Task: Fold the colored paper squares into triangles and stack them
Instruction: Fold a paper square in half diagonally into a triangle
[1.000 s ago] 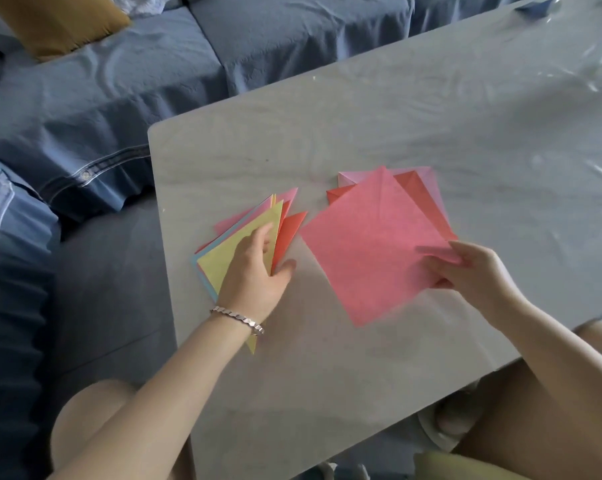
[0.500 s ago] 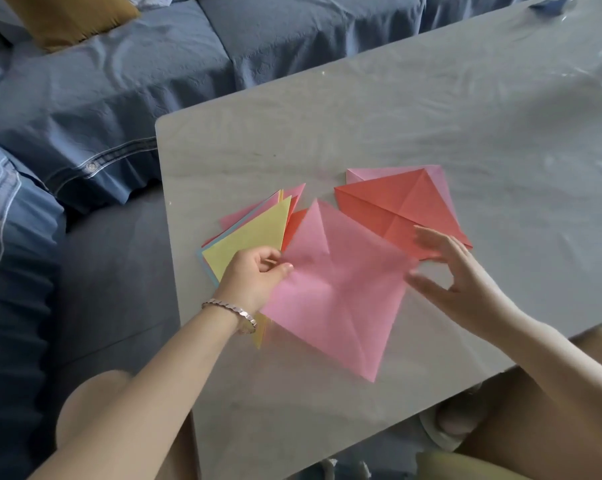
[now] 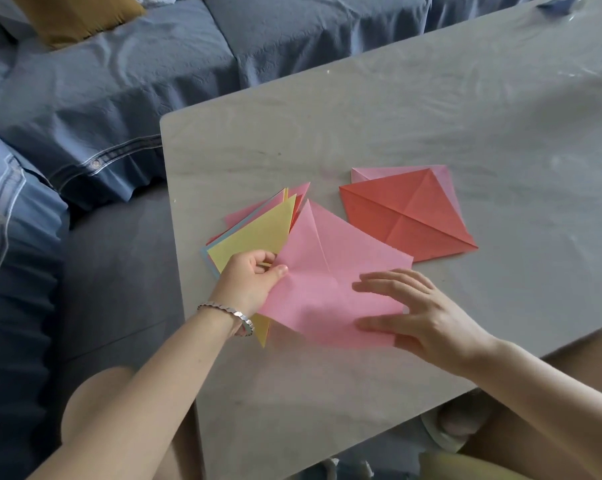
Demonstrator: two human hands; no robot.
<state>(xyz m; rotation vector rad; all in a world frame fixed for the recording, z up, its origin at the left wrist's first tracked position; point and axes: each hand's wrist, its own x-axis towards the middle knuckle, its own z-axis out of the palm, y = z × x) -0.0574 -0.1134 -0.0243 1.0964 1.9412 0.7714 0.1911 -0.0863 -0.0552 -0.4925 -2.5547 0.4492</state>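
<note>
Pink sheet (image 3: 327, 282) has slid off the red piece (image 3: 407, 216) & toward the person since 1 s ago, when the R hand (image 3: 417, 317) held its right corner. It now sits near the middle of the table (image 3: 466, 116), btw the stack (image 3: 254, 233) of flat squares on the left & the red piece on the right. L hand (image 3: 247, 282) has left the stack's yellow top & now pinches the sheet's left corner, thumb on top, fingers curled. R hand has let go: fingers straight & spread over the sheet's right half. Whether they press it or hover just above can't be told; slight blur there.

Sheet isn't flat yet: a ridge runs from its far corner toward the middle, & its left edge overlaps the stack. Its right corner reaches the red piece's near edge. Red piece, creased, lies on a paler pink one. Both look done, tho their exact outline is hard to read.

For the task: fetch step looks finished, fold step about to start. Prob. next: flatten sheet, bring one corner to the opposite one, crease the diagonal. Risk: the L hand's pinch drags the sheet askew, so corners won't meet. Most of the stack is unfolded, so task looks early.
</note>
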